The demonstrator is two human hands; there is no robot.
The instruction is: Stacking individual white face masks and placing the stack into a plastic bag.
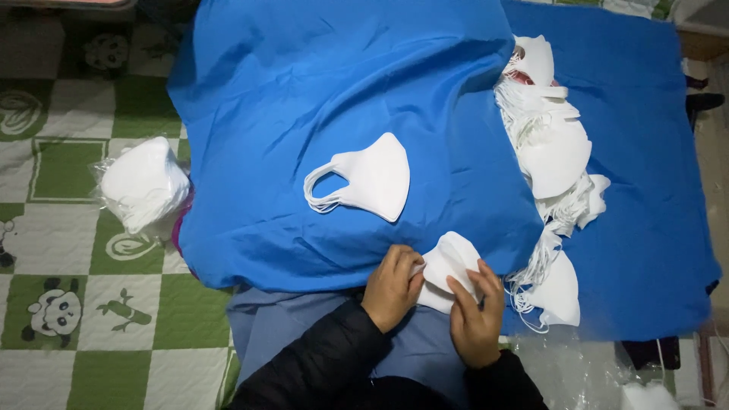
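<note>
Nearest the camera, two black sleeves (326, 364) lead out to the hands, which meet over the near edge of a blue cloth (304, 91). The left hand (391, 287) has its fingers closed on the left edge of a folded white mask (448, 266), thumb and fingertips pinching the fabric. The right hand (477, 315) is closed on the mask's lower right part, with the forefinger laid up along its face. The mask sits between both hands, partly lifted off the cloth at its near edge.

To handle it well, it seems best to keep both pinches at the edges rather than on the curved middle, so the soft shell keeps its shape, and to keep the ear loops clear of the fingers, since they tangle easily.

Just to the right, a loose heap of white masks (554, 152) with trailing ear loops runs from beside the right hand up toward the far edge of the cloth. Further out, in the middle of the cloth, a single mask (372, 178) lies flat with its loops pointing left. To the left, off the cloth, a clear bag of stacked masks (140, 186) rests on a green and white checked mat (68, 228).
</note>
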